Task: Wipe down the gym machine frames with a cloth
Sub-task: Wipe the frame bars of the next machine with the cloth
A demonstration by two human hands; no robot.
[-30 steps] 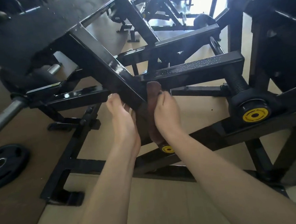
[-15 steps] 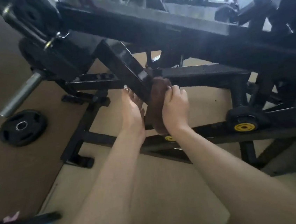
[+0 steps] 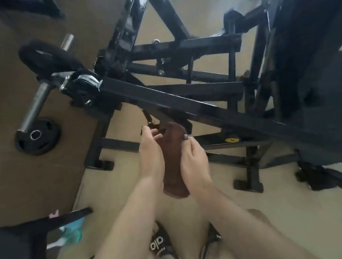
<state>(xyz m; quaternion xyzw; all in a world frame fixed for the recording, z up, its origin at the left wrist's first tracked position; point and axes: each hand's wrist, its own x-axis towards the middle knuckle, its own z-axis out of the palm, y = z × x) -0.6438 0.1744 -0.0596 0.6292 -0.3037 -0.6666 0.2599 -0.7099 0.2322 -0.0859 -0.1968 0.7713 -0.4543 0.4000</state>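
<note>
Both hands, left [image 3: 150,152] and right [image 3: 194,160], hold a brown cloth [image 3: 174,160] between them, the fingers closed on its two sides, just under the slanted black bar [image 3: 162,96] of the frame. Below the hands the beige floor [image 3: 112,177] is open. The cloth is soft and long; the bar is square, glossy steel.

I count two hands, left hand [image 3: 150,152] and right hand [image 3: 194,161], with one brown cloth [image 3: 173,160] between them. At left of frame I see one weight plate [image 3: 38,137] on the floor and two steel sleeve bars [image 3: 33,108]. Bottom centre, two sandals [image 3: 160,245].
</note>
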